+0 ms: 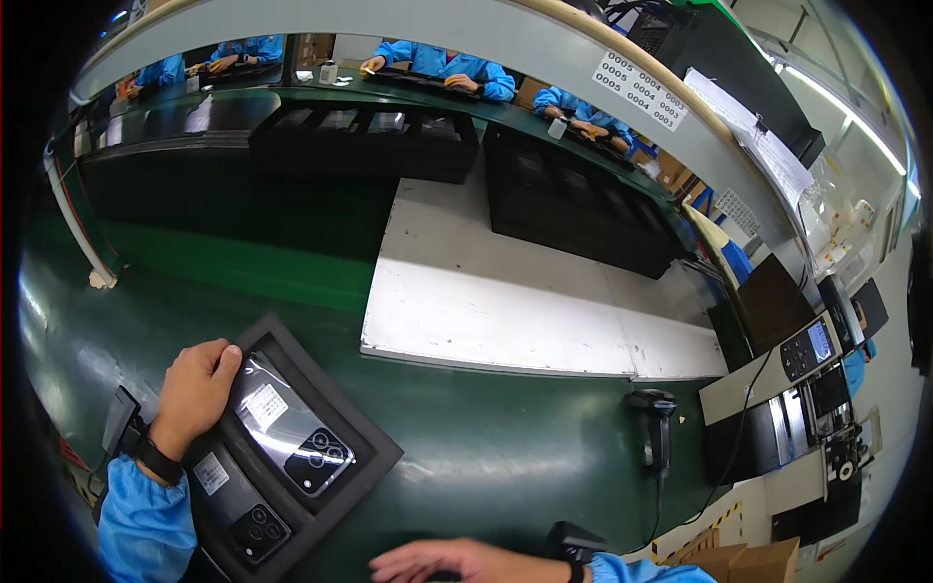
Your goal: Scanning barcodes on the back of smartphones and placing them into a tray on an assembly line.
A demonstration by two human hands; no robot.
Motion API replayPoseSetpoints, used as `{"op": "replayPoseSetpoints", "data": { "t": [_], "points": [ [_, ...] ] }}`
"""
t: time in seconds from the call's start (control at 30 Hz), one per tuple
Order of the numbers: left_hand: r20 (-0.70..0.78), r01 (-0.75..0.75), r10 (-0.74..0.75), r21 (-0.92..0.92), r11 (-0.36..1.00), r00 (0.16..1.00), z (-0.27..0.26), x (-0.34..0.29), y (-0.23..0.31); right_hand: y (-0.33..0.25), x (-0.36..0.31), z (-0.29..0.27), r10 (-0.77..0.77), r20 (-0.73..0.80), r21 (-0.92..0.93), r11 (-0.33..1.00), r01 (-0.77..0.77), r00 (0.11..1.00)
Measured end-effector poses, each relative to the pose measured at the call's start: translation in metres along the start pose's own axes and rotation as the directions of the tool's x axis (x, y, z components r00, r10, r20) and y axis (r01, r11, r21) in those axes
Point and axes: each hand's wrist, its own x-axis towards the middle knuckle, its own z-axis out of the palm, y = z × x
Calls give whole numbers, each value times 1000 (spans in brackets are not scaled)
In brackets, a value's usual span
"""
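Observation:
A black foam tray lies angled on the green tabletop at the lower left. In its slots rest two smartphones: a glossy one with a white label and a round camera cluster, and a darker one, also labelled, beside it. My left hand grips the tray's far left edge, thumb lying by the glossy phone's top end and the other fingers curled out of sight. Low in the view, my right hand is to the right of the tray, fingers stretched out, with nothing seen in it; its lower part is cut off.
A white board lies across the bench. Black foam trays stand behind and on it. To the right are a handheld scanner with a cable and a label printer. A shelf spans above; co-workers in blue sit beyond.

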Motion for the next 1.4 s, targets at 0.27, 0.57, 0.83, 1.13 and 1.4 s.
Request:
{"op": "replayPoseSetpoints", "data": {
  "t": [0.27, 0.57, 0.83, 1.13, 1.4],
  "points": [
    [29, -163, 162, 56, 985, 986, 12, -10, 21, 1, -29, -29, -191, -484, -145, 980, 136, 854],
    [45, -305, 303, 36, 952, 952, 27, -33, 42, 7, -49, -44, -88, -718, -66, 996, 59, 690],
    [193, -527, 524, -37, 849, 830, 57, -58, 97, 19, -62, -40, -193, -692, -157, 981, 116, 695],
    [211, -679, 675, -68, 731, 707, 105, -66, 169, 21, -125, -30, -96, -767, -80, 995, 53, 635],
    [386, -679, 680, -165, 715, 623, 105, -86, 209, 26, -170, -7, 97, -861, 97, 995, -26, 500]
  ]
}}
